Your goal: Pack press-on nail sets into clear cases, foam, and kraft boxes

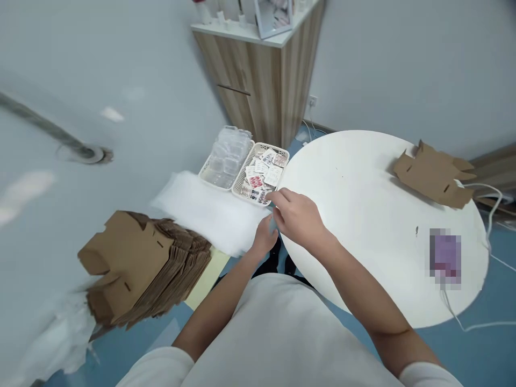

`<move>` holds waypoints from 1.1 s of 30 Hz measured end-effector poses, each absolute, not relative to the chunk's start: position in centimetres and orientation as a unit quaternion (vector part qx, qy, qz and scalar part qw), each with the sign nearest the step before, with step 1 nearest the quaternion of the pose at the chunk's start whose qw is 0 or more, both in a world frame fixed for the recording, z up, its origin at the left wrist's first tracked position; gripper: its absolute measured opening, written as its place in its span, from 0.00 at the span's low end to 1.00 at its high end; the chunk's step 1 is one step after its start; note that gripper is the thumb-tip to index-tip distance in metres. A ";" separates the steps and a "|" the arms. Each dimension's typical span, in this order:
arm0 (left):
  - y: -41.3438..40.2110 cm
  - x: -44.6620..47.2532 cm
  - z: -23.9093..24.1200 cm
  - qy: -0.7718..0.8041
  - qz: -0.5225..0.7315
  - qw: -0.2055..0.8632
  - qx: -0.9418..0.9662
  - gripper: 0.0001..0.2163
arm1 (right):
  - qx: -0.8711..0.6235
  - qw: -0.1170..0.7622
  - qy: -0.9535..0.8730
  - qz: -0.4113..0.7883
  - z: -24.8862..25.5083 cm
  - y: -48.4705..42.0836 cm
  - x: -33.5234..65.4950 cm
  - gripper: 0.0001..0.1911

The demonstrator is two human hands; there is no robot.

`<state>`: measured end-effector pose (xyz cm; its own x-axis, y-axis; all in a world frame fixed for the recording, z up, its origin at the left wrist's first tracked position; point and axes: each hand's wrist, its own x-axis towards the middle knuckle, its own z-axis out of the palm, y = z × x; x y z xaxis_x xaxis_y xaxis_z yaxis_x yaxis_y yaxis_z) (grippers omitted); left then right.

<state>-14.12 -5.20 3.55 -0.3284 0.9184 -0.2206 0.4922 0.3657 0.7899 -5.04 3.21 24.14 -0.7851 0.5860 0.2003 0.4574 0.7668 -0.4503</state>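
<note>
My right hand (pixel 296 215) is at the left edge of the round white table (pixel 363 215), its fingers curled and pinched together near a small bluish thing (pixel 274 219) I cannot make out. My left hand (pixel 264 236) is just below and left of it, fingers closed, touching the same spot, partly hidden by the right hand. Both hands are next to a white basket of small printed cards (pixel 262 173) and over the edge of a pile of white foam sheets (pixel 205 212).
A second basket holds clear plastic boxes (pixel 228 157). A stack of flat brown cardboard blanks (pixel 141 266) lies at the left. One folded cardboard box (pixel 435 173) sits on the table's far right. A wooden cabinet (pixel 262 80) stands behind; white cables (pixel 489 215) trail at the right.
</note>
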 end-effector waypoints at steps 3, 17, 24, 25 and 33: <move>-7.5 -15.2 4.0 0.784 0.329 0.291 0.438 0.22 | -0.281 0.072 -0.938 0.188 18.8 3.8 -5.4 0.16; -11.5 -24.9 6.4 0.833 0.345 0.249 0.353 0.16 | -0.235 -0.047 -0.925 0.296 8.3 4.8 -11.3 0.18; -6.2 -31.8 7.1 0.833 0.325 0.276 0.354 0.19 | -0.349 0.038 -0.827 0.439 6.8 7.2 -18.8 0.23; -5.3 -32.8 7.0 0.830 0.326 0.280 0.356 0.19 | -0.367 0.050 -0.809 0.457 6.5 7.5 -19.7 0.24; 3.0 -39.7 4.9 0.811 0.335 0.285 0.385 0.26 | -0.433 0.159 -0.635 0.620 5.5 10.0 -24.6 0.33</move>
